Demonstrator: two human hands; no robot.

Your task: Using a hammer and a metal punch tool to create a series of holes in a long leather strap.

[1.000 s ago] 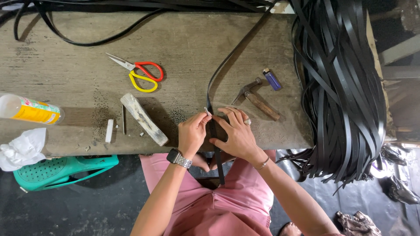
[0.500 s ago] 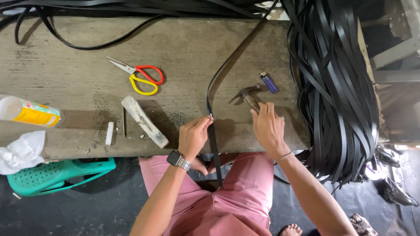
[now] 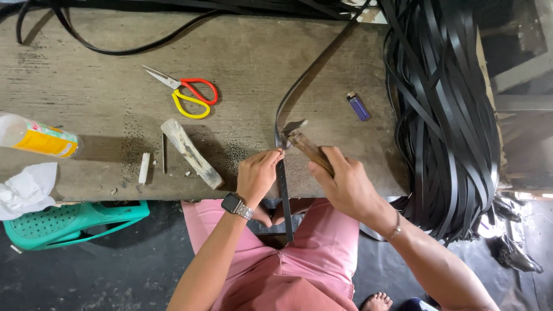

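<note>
- Since half a second ago, the right hand (image 3: 345, 184) has closed on the hammer (image 3: 302, 141) that lay on the bench right of the strap and has carried it leftward; its metal head now sits just beside the strap, at the spot the left hand pins.
- Left hand (image 3: 259, 175) is pinched together on the black strap (image 3: 283, 184), fingertips pressing it to the workbench (image 3: 242, 86) near the bench's near edge.
- Right hand is clamped round the wooden handle, which slants from the hand up and left to the head.
- Strap's long axis runs near to far: it hangs off the near edge over the lap, then curves far and right toward the bundle of black straps (image 3: 443, 115).
- Hammer head lies immediately right of the strap, just far of the left fingertips; the right hand is the nearer to the tool, the left to the strap.
- Scissors (image 3: 187, 92), a wooden block (image 3: 190, 152) and a lighter (image 3: 358, 106) lie well apart from both hands.
</note>
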